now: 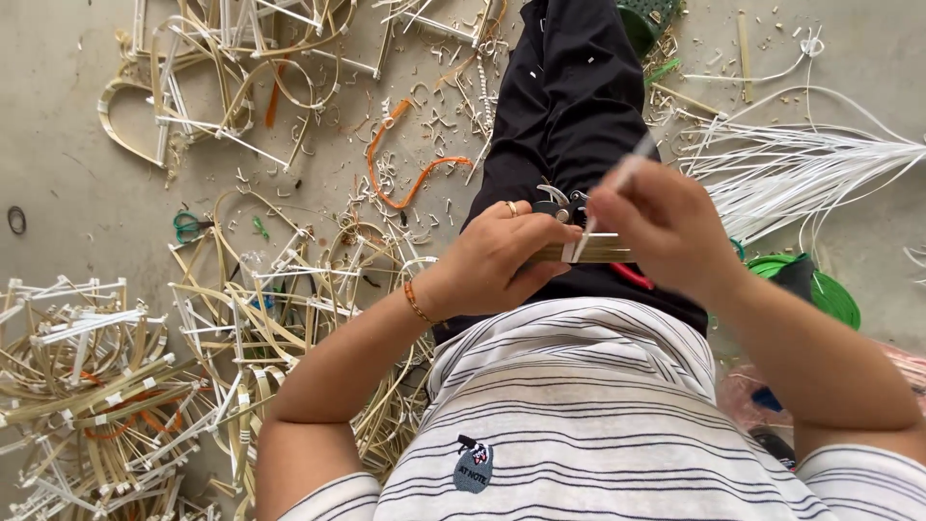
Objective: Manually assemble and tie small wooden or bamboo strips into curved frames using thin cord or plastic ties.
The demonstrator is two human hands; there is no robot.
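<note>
My left hand, with a ring and an orange bracelet, grips a small bundle of flat bamboo strips held level over my lap. My right hand pinches a white plastic strip that runs down to the bundle and wraps around it. Both hands hover above my black trousers. A pair of pliers or scissors with red handles lies on my lap just behind the bundle, partly hidden by my hands.
Heaps of bent bamboo frames tied with white strips cover the concrete floor at left. A sheaf of long white plastic strips fans out at right. Orange cord, shavings, a green reel and a green basket lie around.
</note>
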